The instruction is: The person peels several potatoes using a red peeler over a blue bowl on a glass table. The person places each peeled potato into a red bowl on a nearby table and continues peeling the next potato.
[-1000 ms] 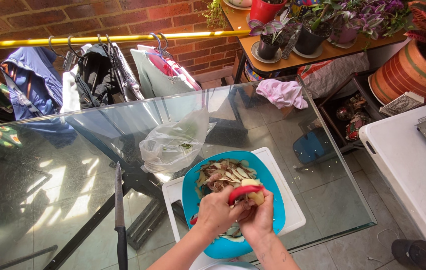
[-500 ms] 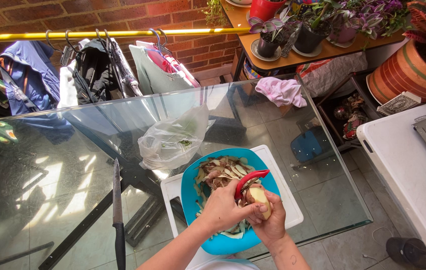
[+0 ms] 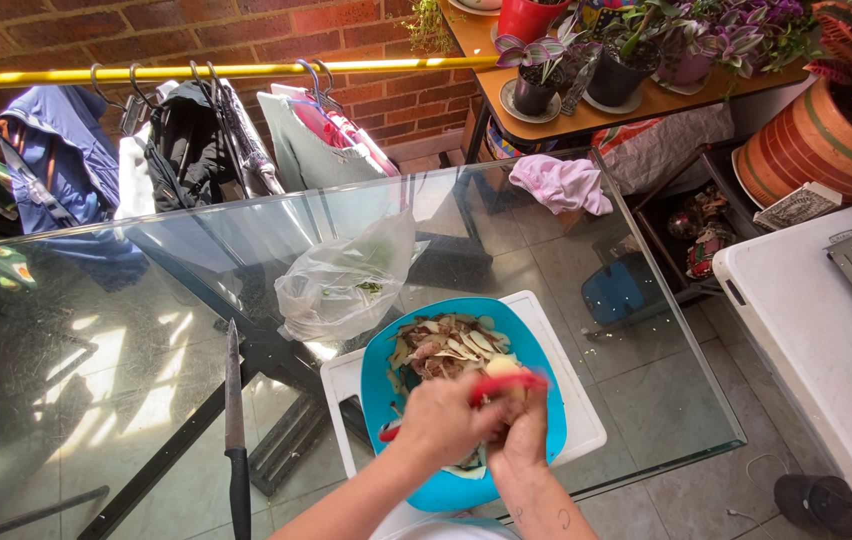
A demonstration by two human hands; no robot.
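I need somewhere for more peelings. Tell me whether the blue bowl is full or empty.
Partly full. The blue bowl holds a heap of potato peelings across its far half, with bare blue wall showing around them; both hands hide the near half.

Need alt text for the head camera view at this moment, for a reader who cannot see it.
Two bare hands work over a blue bowl of peelings: the left hand grips a red peeler against a potato in the right hand, both motion-blurred. The bowl sits on a white cutting board on a glass table, beside a knife and a plastic bag.
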